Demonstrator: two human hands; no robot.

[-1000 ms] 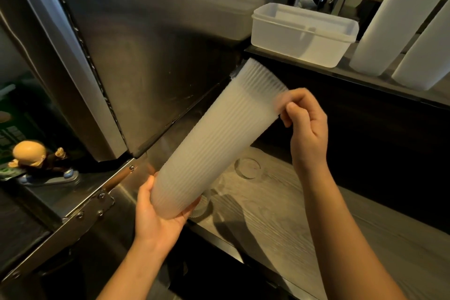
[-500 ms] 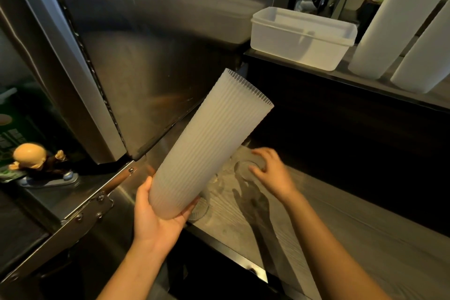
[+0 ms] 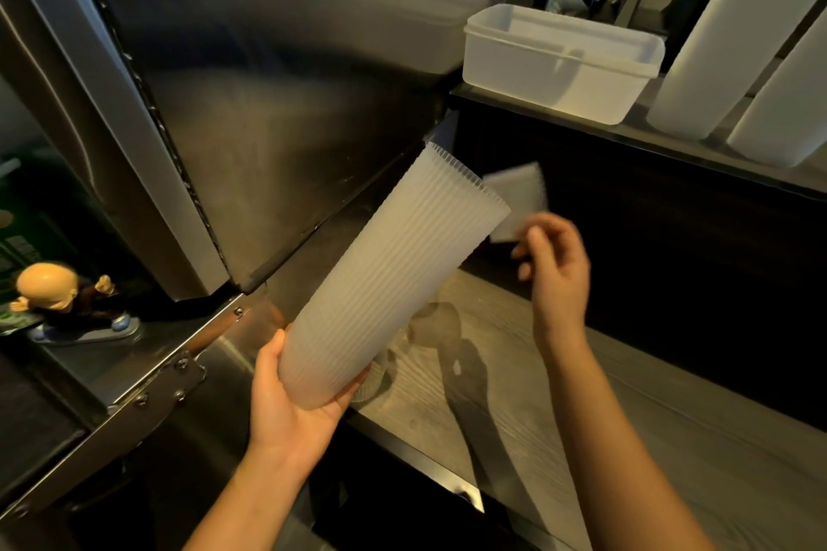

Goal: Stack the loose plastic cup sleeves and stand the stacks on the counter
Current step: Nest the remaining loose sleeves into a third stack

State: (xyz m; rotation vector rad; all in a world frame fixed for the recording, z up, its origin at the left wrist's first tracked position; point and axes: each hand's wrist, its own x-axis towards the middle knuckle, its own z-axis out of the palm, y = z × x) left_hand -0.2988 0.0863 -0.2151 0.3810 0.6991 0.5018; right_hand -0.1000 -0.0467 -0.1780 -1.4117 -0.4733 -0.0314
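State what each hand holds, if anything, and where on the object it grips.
The left hand cups the narrow bottom end of the ribbed sleeve stack. The right hand pinches one loose sleeve by its lower edge; motion blur hides the exact fingers.

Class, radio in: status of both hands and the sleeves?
Left hand holds tilted sleeve stack. Right hand pinches loose sleeve beside its open top. Nothing in the way.

left hand (image 3: 295, 407) cupped, gripping from below; right hand (image 3: 557, 266) raised, fingers pinched.

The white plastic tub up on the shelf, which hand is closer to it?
Right. The right hand is raised below the tub; the left hand is lower, gripping the sleeve stack.
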